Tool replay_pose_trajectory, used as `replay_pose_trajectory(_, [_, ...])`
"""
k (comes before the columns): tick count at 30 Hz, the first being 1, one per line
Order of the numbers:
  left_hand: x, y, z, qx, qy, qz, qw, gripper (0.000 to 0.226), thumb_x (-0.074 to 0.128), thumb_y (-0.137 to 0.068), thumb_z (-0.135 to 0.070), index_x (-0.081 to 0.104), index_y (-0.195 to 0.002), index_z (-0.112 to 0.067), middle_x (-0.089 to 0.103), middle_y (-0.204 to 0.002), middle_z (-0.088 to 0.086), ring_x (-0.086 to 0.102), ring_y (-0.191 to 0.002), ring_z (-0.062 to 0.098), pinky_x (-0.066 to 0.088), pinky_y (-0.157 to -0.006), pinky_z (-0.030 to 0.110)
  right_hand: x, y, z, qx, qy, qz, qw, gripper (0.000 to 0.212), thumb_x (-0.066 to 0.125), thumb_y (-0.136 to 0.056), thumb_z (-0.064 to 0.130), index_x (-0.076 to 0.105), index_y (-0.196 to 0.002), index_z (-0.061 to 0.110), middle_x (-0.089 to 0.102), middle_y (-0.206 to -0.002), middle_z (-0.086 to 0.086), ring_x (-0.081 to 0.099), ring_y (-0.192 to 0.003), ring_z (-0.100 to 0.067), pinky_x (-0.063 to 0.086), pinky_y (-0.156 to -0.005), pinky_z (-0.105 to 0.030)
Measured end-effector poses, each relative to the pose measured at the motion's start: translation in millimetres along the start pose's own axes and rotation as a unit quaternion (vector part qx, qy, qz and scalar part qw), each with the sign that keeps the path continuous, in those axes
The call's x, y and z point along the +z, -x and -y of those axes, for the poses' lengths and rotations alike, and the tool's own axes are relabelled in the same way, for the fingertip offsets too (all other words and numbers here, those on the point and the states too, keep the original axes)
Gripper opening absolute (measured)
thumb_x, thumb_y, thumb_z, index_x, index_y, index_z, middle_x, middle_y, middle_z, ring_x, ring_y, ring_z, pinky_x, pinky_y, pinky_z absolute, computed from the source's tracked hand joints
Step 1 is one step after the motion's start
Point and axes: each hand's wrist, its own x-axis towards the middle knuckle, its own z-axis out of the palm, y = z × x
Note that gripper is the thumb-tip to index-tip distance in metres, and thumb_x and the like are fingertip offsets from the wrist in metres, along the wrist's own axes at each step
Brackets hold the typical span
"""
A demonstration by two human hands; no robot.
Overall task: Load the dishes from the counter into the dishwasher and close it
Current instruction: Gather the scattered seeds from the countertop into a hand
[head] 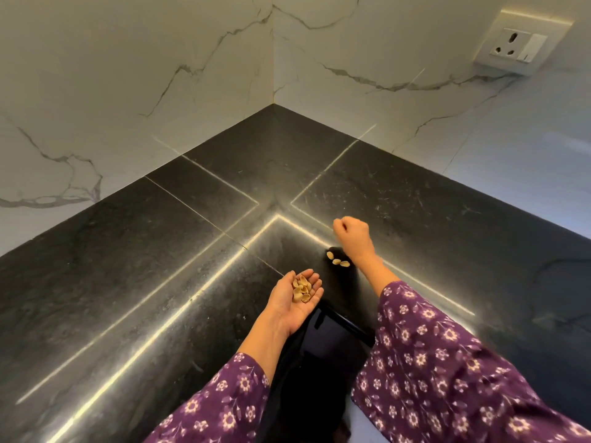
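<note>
At frame centre, left hand (299, 295) lies open, cupping pistachio shells (301, 288); right hand (351, 233) is closed above three loose shells (337, 262) on the surface (160, 251): pinch singly; no dishes visible.

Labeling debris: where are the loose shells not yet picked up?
Head view, centre: three loose shells lie on the black counter, just beside the right hand's wrist, up and right of the left hand cupping the rest.
</note>
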Motion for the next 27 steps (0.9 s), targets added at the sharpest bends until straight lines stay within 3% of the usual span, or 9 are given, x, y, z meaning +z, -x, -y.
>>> replay_pose_trajectory(2, [3, 0, 5, -0.008, 0.000, 0.004, 1.000, 0.042, 0.032, -0.103, -0.026, 0.063, -0.096, 0.000, 0.064, -0.092, 0.015, 0.060, -0.091, 0.025, 0.045, -0.093, 0.037, -12, 7, 3, 0.065, -0.182, 0.000, 0.981, 0.043, 0.048, -0.089, 0.011, 0.029, -0.050, 0.017, 0.026, -0.051, -0.001, 0.025, -0.043, -0.011, 0.021, -0.042, -0.024])
replay_pose_trajectory(4, [7, 0, 11, -0.018, -0.005, 0.008, 1.000, 0.042, 0.030, -0.103, -0.026, 0.063, -0.098, 0.001, 0.064, -0.096, 0.016, 0.059, -0.097, 0.026, 0.043, -0.096, 0.038, -18, 22, 3, 0.141, -0.324, 0.029, 0.935, 0.042, 0.046, -0.089, 0.008, 0.029, -0.052, 0.018, 0.024, -0.052, 0.000, 0.018, -0.038, -0.007, 0.017, -0.037, -0.015])
replay_pose_trajectory(8, [18, 1, 29, -0.029, -0.019, 0.026, 0.999, 0.043, 0.028, -0.103, -0.026, 0.061, -0.108, 0.002, 0.063, -0.101, 0.017, 0.056, -0.106, 0.027, 0.042, -0.098, 0.037, -25, 62, 7, 0.191, -0.405, 0.042, 0.893, 0.039, 0.047, -0.092, 0.011, 0.033, -0.056, 0.018, 0.028, -0.049, 0.003, 0.019, -0.035, -0.005, 0.017, -0.035, -0.012])
replay_pose_trajectory(10, [21, 2, 41, -0.035, -0.022, 0.038, 0.998, 0.042, 0.028, -0.103, -0.026, 0.060, -0.111, 0.000, 0.066, -0.096, 0.016, 0.060, -0.097, 0.025, 0.046, -0.093, 0.035, -23, 90, 9, 0.185, -0.390, 0.043, 0.901, 0.041, 0.047, -0.092, 0.012, 0.033, -0.054, 0.017, 0.027, -0.049, 0.000, 0.021, -0.035, -0.007, 0.018, -0.035, -0.015])
replay_pose_trajectory(14, [9, 5, 71, -0.049, -0.033, 0.042, 0.997, 0.037, 0.031, -0.102, -0.024, 0.061, -0.092, -0.005, 0.068, -0.072, 0.010, 0.065, -0.070, 0.020, 0.055, -0.065, 0.032, -8, 147, -1, 0.155, -0.233, -0.002, 0.960, 0.048, 0.053, -0.089, 0.019, 0.033, -0.046, 0.021, 0.032, -0.043, 0.008, 0.029, -0.042, -0.007, 0.026, -0.044, -0.025])
replay_pose_trajectory(18, [-17, 5, 103, -0.049, -0.008, 0.024, 0.999, 0.030, 0.038, -0.100, -0.021, 0.057, -0.082, -0.007, 0.060, -0.058, 0.005, 0.059, -0.048, 0.012, 0.051, -0.050, 0.024, 2, 183, -20, 0.089, -0.165, -0.017, 0.982, 0.044, 0.054, -0.092, 0.017, 0.037, -0.052, 0.020, 0.036, -0.047, 0.008, 0.036, -0.047, -0.003, 0.029, -0.049, -0.019])
replay_pose_trajectory(22, [-49, -4, 136, -0.031, 0.014, -0.013, 0.999, 0.024, 0.048, -0.097, -0.020, 0.063, -0.084, -0.007, 0.065, -0.068, 0.006, 0.063, -0.068, 0.016, 0.053, -0.060, 0.026, 28, 222, -45, 0.070, -0.144, 0.012, 0.987, 0.033, 0.052, -0.095, 0.019, 0.047, -0.063, 0.016, 0.046, -0.053, 0.006, 0.047, -0.053, -0.002, 0.032, -0.050, -0.014])
replay_pose_trajectory(27, [-99, -28, 185, -0.048, -0.006, -0.092, 0.995, 0.026, 0.044, -0.099, -0.018, 0.061, -0.083, -0.006, 0.065, -0.073, 0.010, 0.060, -0.072, 0.019, 0.050, -0.063, 0.027, 74, 271, -107, 0.178, -0.175, 0.034, 0.968, 0.025, 0.050, -0.096, 0.022, 0.056, -0.074, 0.012, 0.060, -0.068, -0.001, 0.056, -0.064, -0.008, 0.044, -0.061, -0.027])
